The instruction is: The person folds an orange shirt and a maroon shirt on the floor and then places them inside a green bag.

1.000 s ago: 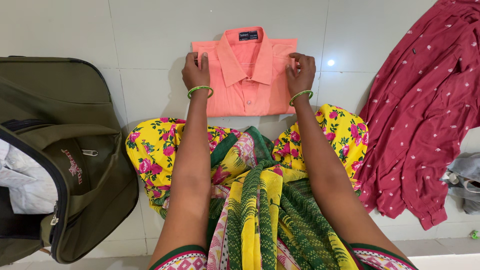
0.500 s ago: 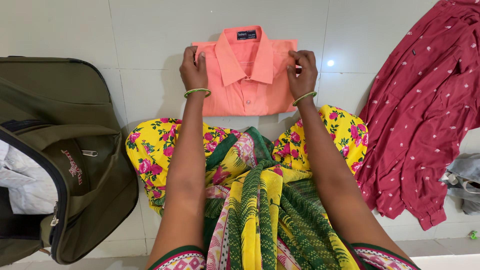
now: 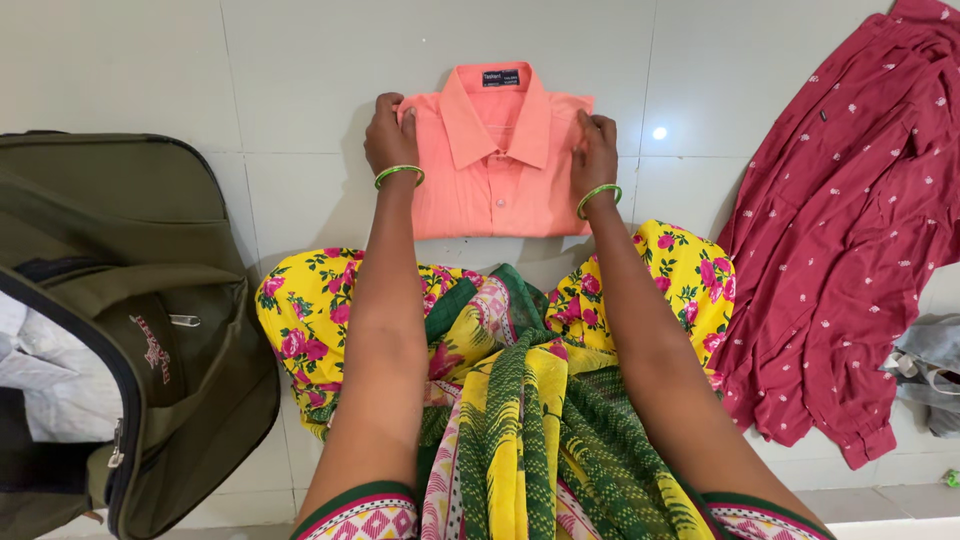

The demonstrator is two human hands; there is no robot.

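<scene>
A folded salmon-orange collared shirt [image 3: 498, 175] lies flat on the pale tiled floor in front of me, collar facing away. My left hand [image 3: 390, 135] grips its left edge near the shoulder. My right hand [image 3: 595, 150] grips the right edge at about the same height. Each wrist wears a green bangle. My knees, covered in yellow floral cloth [image 3: 320, 310], sit just below the shirt, with a green and yellow patterned drape between them.
An olive-green bag [image 3: 130, 330] lies open at the left with white cloth [image 3: 50, 370] inside. A dark red dotted garment [image 3: 860, 230] is spread out at the right, and a grey cloth [image 3: 930, 365] lies beside it at the right edge.
Both hands have shifted slightly along the shirt's side edges, the right hand closing flatter on the edge. The view has tilted a little, so everything sits lower in the frame.
</scene>
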